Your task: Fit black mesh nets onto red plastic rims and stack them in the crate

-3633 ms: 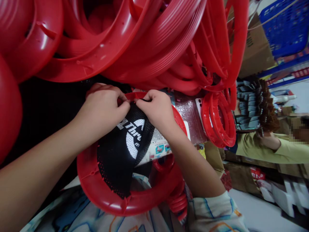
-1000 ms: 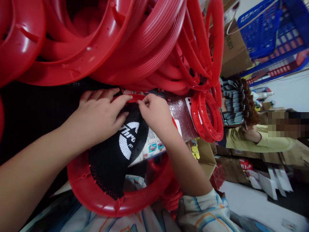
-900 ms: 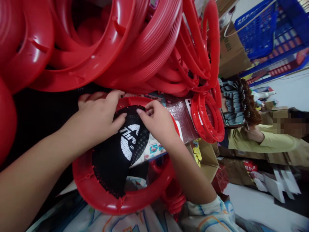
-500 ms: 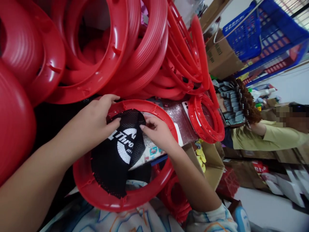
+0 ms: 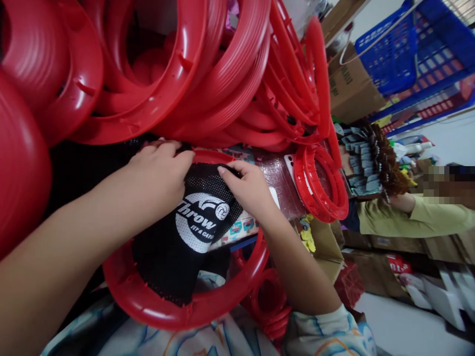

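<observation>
A red plastic ring (image 5: 230, 296) lies in front of me, tilted toward my lap. Black mesh fabric (image 5: 166, 262) with a white "Throw" print spans part of its opening, its lower left edge caught on small pegs inside the ring. My left hand (image 5: 163, 168) is closed at the upper left, fingers curled over the mesh by the ring's rim; its fingertips are partly hidden. With thumb and fingers, my right hand (image 5: 250, 188) pinches the mesh's upper right edge near the far rim. The fabric's right side hangs loose over printed paper.
Large red rings (image 5: 222, 89) are piled behind and to the left. Smaller red rings (image 5: 321, 183) stand on the table at right, beside an open carton (image 5: 326, 247) with yellow pieces. Blue baskets (image 5: 386, 54) hang at upper right. A co-worker in a yellow top (image 5: 415, 215) is at far right.
My right hand has moved up and right, drawing the mesh toward the far rim, so more of the print shows. My left hand's fingers have curled in at the upper rim.
</observation>
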The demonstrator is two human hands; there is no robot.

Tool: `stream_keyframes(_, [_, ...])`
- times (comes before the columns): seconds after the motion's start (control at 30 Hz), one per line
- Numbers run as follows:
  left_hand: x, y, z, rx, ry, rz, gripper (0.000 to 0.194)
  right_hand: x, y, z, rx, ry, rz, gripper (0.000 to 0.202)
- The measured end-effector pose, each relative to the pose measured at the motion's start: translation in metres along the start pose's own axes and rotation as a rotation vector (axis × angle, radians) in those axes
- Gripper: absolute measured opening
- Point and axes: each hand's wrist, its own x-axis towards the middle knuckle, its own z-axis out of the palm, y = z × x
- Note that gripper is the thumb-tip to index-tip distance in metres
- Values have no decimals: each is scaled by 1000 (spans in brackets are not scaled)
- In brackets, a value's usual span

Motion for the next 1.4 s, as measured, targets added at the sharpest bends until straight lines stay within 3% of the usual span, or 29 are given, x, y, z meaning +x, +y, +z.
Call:
stream_keyframes(0.1, [18, 0, 5, -106, -48, -17, 44, 5, 0, 1, -72, 80, -50, 15])
stream_keyframes(0.23, [32, -3, 14, -102, 0, -49, 40, 9, -1, 5, -88, 86, -63, 11])
stream_keyframes(0.37, [32, -4, 18, -268, 39, -67, 34, 10, -1, 5, -102, 80, -85, 13])
stream_keyframes(0.47, [31, -5, 21, -374, 72, -103, 26, 11, 1, 4, -143, 143, -107, 14])
stream_keyframes(0.57, [31, -4, 22, -388, 95, -133, 21, 12, 3, 5, -236, 192, -93, 15])
stream_keyframes(0.83, [26, 3, 22, -361, 113, -173, 32, 13, 2, 12, -439, 242, -129, 18])
stream_keyframes(1.0, [28, 4, 27, -313, 136, -233, 32, 13, 3, 14, -501, 219, -174, 17])
stream_keyframes(1.13, [28, 5, 26, -317, 123, -237, 35, 12, 1, 10, -390, 146, -208, 20])
stream_keyframes(1.4, [24, 2, 25, -393, 152, -223, 34, 14, -3, 0, -252, 69, -135, 10])
